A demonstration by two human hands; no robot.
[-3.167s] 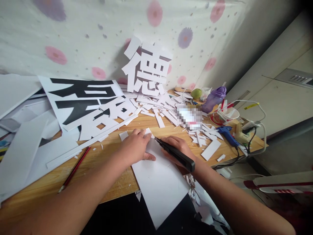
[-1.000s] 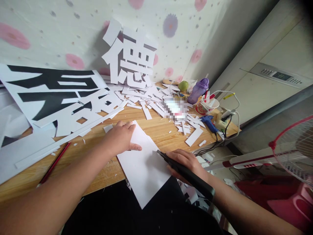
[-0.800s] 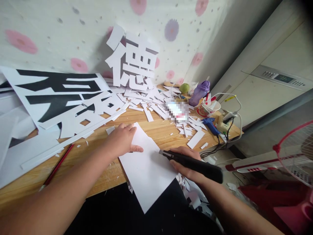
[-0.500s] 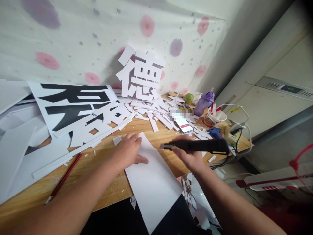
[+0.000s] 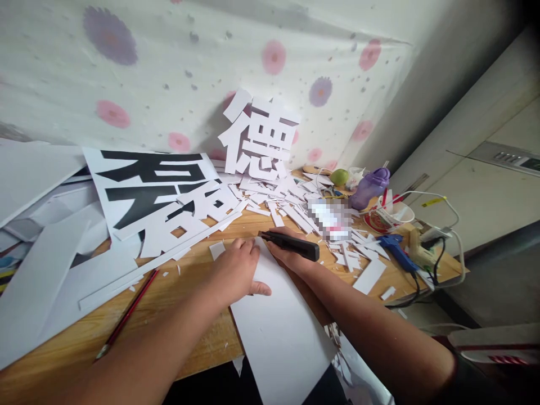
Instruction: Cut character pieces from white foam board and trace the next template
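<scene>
This looks like a craft corner in a home. White scraps [image 5: 276, 215] lie on the wooden table [image 5: 221, 338] past the right hand [image 5: 287, 247], a blue glue gun [image 5: 396, 251] lies to that hand's right, and a flowery sheet [image 5: 228, 62] hangs farther back.

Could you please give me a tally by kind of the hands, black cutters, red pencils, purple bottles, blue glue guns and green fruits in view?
Hands (left hand, right hand): 2
Black cutter: 1
Red pencil: 1
Purple bottle: 1
Blue glue gun: 1
Green fruit: 1
Total: 7
</scene>
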